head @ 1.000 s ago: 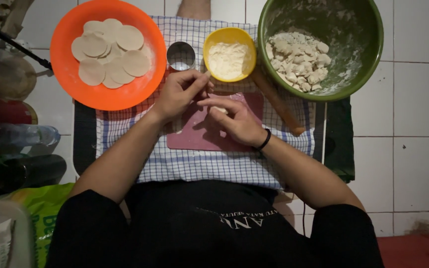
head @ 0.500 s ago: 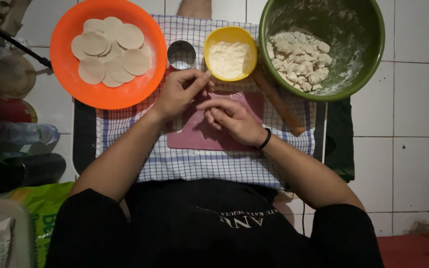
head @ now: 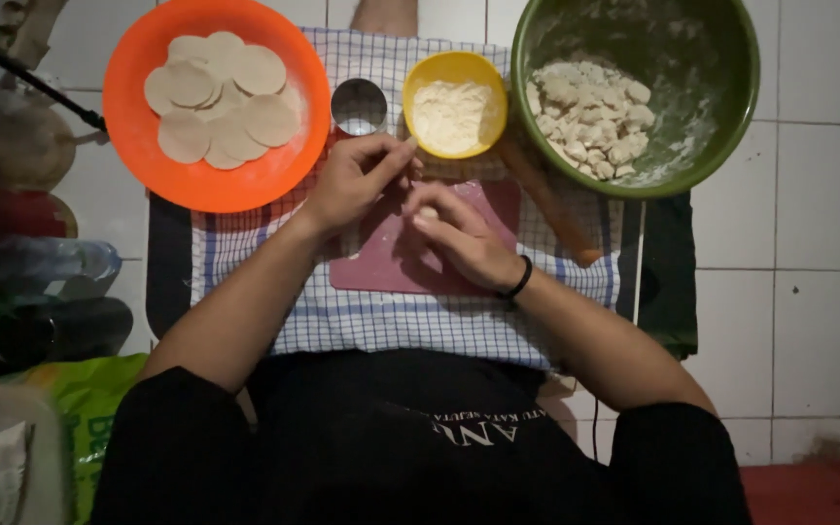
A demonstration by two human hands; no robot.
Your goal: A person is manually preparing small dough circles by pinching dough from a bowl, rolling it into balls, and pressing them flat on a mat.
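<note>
Both hands over a flat pink rectangular cutting board (head: 396,262), left hand (head: 347,180) and right hand (head: 459,238) meeting. Fingers (head: 386,156) curled close together; impossible to tell whether anything is pinched between them. Just beyond, a small yellow round bowl of pale flour (head: 454,102).

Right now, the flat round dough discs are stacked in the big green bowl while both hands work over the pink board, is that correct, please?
Not quite: the head view shows the flat round dough discs lying in the orange plastic bowl. The big green bowl holds small floured dough lumps instead. The left hand and right hand do work over the pink board.

Small pale dough piece (head: 418,201) between both hands over the reddish-pink cutting board (head: 381,272).
</note>
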